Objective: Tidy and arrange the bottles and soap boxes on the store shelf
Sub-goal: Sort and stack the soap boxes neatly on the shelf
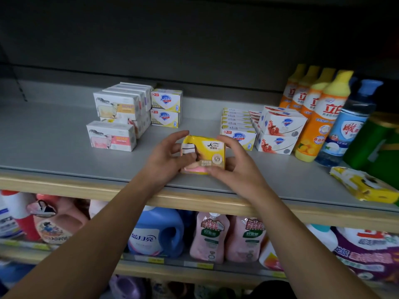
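A yellow soap pack point(207, 151) stands upright near the front of the grey shelf point(54, 143). My left hand point(166, 157) grips its left side and my right hand point(232, 164) grips its right side and lower corner. Behind to the left stand white soap boxes point(112, 137) and two stacked yellow-and-white Safeguard boxes point(165, 107). To the right are more Safeguard boxes point(239, 130) and white-and-red ones point(278, 130). Orange dish-soap bottles with yellow caps point(319, 119) and a blue bottle point(347, 126) stand at the far right.
A second yellow soap pack point(364, 184) lies flat at the shelf's right front edge, beside a green container point(375, 143). The lower shelf holds detergent jugs point(157, 231) and pink refill pouches point(210, 236). The wooden shelf lip point(108, 190) runs across the front.
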`<state>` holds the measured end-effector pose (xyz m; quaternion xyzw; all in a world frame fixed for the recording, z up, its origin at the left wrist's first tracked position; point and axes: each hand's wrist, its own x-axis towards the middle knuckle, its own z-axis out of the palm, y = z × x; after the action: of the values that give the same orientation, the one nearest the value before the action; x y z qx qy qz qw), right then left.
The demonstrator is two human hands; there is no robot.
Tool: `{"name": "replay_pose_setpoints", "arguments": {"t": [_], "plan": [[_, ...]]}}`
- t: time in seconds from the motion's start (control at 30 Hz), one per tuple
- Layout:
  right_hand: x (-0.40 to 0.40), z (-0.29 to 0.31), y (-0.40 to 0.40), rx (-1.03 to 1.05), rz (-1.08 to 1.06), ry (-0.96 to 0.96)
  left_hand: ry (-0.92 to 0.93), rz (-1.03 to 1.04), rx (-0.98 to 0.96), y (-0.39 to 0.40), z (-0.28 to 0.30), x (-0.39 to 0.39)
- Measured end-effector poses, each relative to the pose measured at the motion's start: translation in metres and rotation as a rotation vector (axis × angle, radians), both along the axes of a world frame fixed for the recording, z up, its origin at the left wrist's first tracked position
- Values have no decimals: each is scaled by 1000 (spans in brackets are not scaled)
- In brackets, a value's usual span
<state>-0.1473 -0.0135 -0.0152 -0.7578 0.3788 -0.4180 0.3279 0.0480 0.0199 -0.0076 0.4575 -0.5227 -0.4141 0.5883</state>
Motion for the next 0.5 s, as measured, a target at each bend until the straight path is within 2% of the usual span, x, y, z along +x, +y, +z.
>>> {"name": "replay_pose_setpoints", "arguments": {"t": [0.07,0.13,0.27,0.5], "plan": [[0,0,1,-21,-33,-12,-25,-49,-39,4,2,1],[2,0,2,-116,-83,57,-61,-83,-87,7,3,0],[3,4,7,-293,-158,153,-106,-49,-140,11,5,0],[-10,3,19,-443,-228,350,14,-40,-77,9,10,-23]]}}
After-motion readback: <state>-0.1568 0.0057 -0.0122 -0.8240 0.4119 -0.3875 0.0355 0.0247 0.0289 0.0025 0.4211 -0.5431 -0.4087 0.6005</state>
